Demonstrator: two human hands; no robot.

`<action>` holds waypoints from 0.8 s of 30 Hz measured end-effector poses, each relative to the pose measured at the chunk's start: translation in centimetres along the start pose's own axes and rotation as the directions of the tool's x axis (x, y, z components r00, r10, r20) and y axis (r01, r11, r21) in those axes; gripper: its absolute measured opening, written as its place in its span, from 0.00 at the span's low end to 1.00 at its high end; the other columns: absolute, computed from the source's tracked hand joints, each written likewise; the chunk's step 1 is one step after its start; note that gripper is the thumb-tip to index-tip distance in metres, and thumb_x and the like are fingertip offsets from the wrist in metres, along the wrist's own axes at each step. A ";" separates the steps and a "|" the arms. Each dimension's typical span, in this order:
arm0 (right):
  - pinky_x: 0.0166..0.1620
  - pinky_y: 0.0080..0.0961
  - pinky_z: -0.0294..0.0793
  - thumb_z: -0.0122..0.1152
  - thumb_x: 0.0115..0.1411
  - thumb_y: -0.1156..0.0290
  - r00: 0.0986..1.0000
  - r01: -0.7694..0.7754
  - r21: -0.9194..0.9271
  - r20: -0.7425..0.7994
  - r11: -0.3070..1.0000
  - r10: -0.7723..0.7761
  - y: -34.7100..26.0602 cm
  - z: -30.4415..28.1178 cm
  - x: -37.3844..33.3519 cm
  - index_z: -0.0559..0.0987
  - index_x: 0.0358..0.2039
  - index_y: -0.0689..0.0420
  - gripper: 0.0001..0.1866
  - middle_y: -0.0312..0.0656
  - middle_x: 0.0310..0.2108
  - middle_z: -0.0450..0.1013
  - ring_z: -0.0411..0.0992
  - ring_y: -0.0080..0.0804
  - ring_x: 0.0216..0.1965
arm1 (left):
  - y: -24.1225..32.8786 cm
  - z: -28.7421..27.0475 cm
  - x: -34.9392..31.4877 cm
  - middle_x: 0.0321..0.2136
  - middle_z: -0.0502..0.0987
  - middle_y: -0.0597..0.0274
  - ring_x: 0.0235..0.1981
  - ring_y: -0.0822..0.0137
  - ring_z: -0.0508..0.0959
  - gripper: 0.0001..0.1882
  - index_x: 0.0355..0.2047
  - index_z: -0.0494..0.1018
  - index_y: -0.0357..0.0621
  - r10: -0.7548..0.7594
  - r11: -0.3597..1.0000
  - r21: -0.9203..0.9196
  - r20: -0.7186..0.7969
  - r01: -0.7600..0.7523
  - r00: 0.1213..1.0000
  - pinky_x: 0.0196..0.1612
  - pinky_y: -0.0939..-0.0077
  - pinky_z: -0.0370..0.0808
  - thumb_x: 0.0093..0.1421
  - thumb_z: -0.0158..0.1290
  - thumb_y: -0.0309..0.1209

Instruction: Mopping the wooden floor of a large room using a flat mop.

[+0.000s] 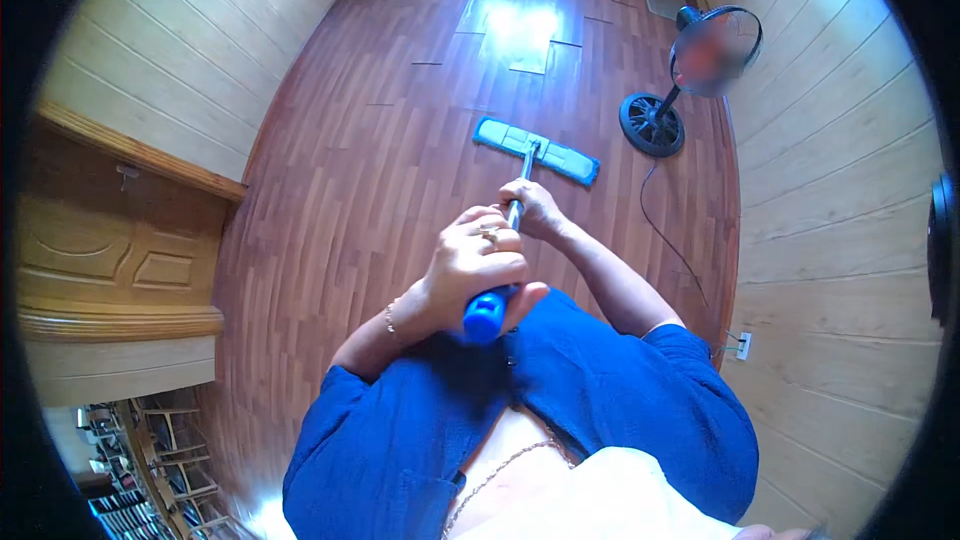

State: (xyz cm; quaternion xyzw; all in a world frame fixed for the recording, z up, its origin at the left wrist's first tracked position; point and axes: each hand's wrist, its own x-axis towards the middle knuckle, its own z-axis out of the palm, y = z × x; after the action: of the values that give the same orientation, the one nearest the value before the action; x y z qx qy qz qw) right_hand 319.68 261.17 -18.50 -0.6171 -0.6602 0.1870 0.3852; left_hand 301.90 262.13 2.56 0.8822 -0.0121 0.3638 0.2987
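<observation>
Both of my hands grip the pole of a flat mop (565,157). My left hand (476,258), with a ring and a bracelet on it, is wrapped round the upper part, just beyond the blue end grip (484,316). Further down the metal pole, my right hand (540,210) is closed around it. The wide rectangular mop head, light on top with a blue fringe, lies on the wood-patterned floor (350,190) ahead of me, slanting down to the right.
A black pedestal fan (652,125) stands to the right of the mop, its cord (665,230) trailing along the floor towards a wall outlet (744,346). Panelled walls rise on both sides. A wooden door (120,240) is at left, and wooden chairs (180,460) are at lower left.
</observation>
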 end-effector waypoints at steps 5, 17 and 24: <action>0.34 0.40 0.73 0.64 0.52 0.57 0.997 -0.078 -0.006 0.023 0.997 0.078 -5.1 0.9 -3.3 0.75 0.20 0.54 0.14 0.42 0.24 0.74 0.74 0.44 0.33 | 3.1 -1.3 -1.4 0.15 0.67 0.64 0.20 0.62 0.71 0.14 0.13 0.66 0.47 0.013 0.987 -0.159 0.064 -0.002 0.998 0.32 0.66 0.71 0.44 0.63 0.31; 0.31 0.36 0.73 0.68 0.50 0.65 1.000 0.016 0.041 0.010 0.999 -0.017 7.4 -1.4 6.4 0.72 0.19 0.55 0.13 0.45 0.23 0.72 0.73 0.46 0.29 | -10.5 2.7 4.1 0.14 0.66 0.66 0.19 0.62 0.70 0.17 0.11 0.64 0.48 0.072 0.981 -0.184 0.014 -0.068 0.997 0.32 0.67 0.72 0.45 0.63 0.32; 0.32 0.39 0.72 0.70 0.47 0.66 0.899 -0.380 0.731 0.147 0.566 0.414 22.7 -4.5 15.9 0.72 0.17 0.55 0.14 0.45 0.21 0.71 0.72 0.49 0.29 | -23.6 7.0 12.5 0.19 0.69 0.62 0.23 0.61 0.72 0.16 0.15 0.67 0.48 0.090 0.992 -0.097 0.104 -0.080 0.991 0.30 0.64 0.67 0.47 0.62 0.40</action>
State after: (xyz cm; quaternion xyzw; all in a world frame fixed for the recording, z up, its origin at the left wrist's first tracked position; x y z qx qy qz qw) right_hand 339.14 279.26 -27.67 -0.5406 -0.3614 0.5087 0.5643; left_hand 321.21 280.19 -5.45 0.8845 -0.0826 0.3272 0.3222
